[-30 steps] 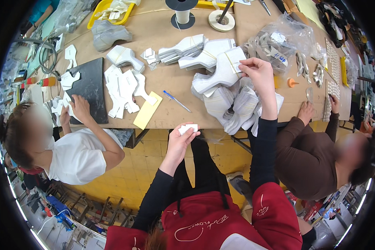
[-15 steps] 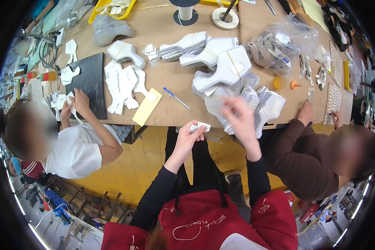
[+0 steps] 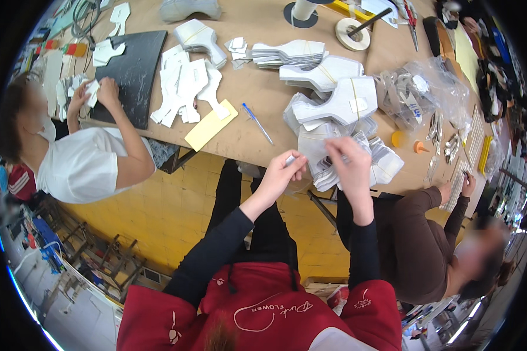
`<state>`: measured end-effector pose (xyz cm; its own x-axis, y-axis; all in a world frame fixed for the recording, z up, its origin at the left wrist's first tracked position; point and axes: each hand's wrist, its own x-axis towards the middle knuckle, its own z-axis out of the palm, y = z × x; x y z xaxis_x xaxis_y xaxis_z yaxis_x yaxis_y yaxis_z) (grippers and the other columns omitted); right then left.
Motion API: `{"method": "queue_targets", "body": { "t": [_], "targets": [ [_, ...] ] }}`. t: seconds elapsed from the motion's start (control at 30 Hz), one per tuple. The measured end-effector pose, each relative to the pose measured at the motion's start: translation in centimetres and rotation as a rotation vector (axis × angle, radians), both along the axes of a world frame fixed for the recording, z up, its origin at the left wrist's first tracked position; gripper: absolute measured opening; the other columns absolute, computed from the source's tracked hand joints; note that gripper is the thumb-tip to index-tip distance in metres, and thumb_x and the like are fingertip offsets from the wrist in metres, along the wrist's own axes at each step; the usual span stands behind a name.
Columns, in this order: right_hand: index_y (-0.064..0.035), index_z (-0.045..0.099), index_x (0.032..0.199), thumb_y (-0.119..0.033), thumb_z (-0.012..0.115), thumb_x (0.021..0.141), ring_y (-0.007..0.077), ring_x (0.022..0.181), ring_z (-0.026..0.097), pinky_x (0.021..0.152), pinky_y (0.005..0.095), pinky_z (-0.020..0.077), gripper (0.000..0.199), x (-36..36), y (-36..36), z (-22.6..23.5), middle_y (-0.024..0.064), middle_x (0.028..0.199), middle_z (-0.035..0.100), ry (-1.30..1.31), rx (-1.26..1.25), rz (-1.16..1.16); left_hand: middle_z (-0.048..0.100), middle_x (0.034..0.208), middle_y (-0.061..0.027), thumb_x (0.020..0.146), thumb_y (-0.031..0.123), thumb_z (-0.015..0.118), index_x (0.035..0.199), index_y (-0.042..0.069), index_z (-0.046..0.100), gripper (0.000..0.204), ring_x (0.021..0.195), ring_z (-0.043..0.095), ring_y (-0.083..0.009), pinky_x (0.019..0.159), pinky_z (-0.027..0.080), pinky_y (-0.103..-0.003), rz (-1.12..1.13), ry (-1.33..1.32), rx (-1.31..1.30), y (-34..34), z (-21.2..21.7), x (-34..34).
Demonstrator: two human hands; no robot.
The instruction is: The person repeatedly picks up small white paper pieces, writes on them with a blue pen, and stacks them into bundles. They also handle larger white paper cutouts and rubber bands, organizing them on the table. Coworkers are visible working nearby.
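Note:
My left hand (image 3: 282, 173) pinches a small white piece (image 3: 290, 159) at the front edge of the brown table (image 3: 257, 88). My right hand (image 3: 346, 159) hovers just to its right, fingers bent, over a heap of white cut-out shapes (image 3: 339, 146) tied in bundles; whether it grips one I cannot tell. More banded stacks of white pieces (image 3: 328, 73) lie behind the heap. Both my sleeves are black, above a red apron.
A blue pen (image 3: 257, 123) and a yellow card (image 3: 211, 124) lie left of my hands. A person in white (image 3: 82, 164) works at a black mat (image 3: 132, 73) on the left. A person in brown (image 3: 416, 245) sits at right. Clear bags (image 3: 418, 93) and a tape roll (image 3: 352, 35) lie beyond.
My right hand came down from the tall stack to the heap at the table edge, close to my left hand. My left hand rose slightly with its white piece.

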<state>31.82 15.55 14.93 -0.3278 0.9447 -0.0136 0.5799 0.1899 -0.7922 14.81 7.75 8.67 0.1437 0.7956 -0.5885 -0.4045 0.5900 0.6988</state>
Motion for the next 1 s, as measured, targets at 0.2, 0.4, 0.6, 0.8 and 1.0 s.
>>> {"method": "queue_targets", "body": {
  "t": [0.2,0.4,0.6,0.8,1.0],
  "targets": [
    [0.0004,0.071,0.1,-0.001,0.067,0.089,0.0311,0.076,0.068,0.068,0.0362,0.0537,0.011,-0.6,3.4,-1.4,0.0129,0.09,0.069,-0.126,0.074,0.075,0.06,0.083,-0.0035,0.097,0.014,0.065,0.116,0.004,0.065,0.021,0.072,0.056,-0.0119,0.065,0.046,-0.028,0.032,0.488,0.257,3.0,-0.9,1.6],
    [0.0009,0.07,0.104,0.001,0.065,0.089,0.0332,0.081,0.065,0.069,0.0389,0.0517,0.015,-0.5,3.1,-0.4,0.0139,0.093,0.065,-0.304,0.133,0.239,0.065,0.092,-0.0112,0.092,0.009,0.068,0.112,0.003,0.065,0.021,0.08,0.066,-0.0265,0.069,0.052,-0.036,0.071,0.805,0.5,3.3,-2.0,2.0],
    [0.0019,0.067,0.102,0.003,0.063,0.086,0.0333,0.086,0.065,0.075,0.0411,0.0522,0.017,-1.0,4.4,0.4,0.0142,0.095,0.063,-0.349,0.215,0.331,0.065,0.094,-0.0118,0.088,0.007,0.071,0.107,0.003,0.066,0.019,0.083,0.067,-0.0303,0.071,0.054,-0.04,0.13,0.861,0.573,3.0,-2.8,2.8],
    [0.0012,0.064,0.099,0.006,0.06,0.076,0.0297,0.094,0.063,0.078,0.0396,0.0539,0.023,-1.2,5.9,0.7,0.0127,0.095,0.058,-0.446,0.258,0.535,0.062,0.093,-0.0105,0.086,0.004,0.07,0.101,0.003,0.064,0.016,0.085,0.066,-0.0316,0.069,0.053,-0.042,0.17,0.898,0.62,3.4,-3.0,3.1],
    [0.0018,0.064,0.093,0.005,0.06,0.077,0.0314,0.094,0.063,0.079,0.0409,0.054,0.016,-1.8,6.1,0.6,0.0132,0.094,0.058,-0.54,0.201,0.606,0.059,0.096,-0.0111,0.086,0.003,0.066,0.096,0.001,0.059,0.012,0.085,0.066,-0.0309,0.069,0.054,-0.041,0.068,1.012,0.727,3.6,-3.6,2.8]
  ]
}}
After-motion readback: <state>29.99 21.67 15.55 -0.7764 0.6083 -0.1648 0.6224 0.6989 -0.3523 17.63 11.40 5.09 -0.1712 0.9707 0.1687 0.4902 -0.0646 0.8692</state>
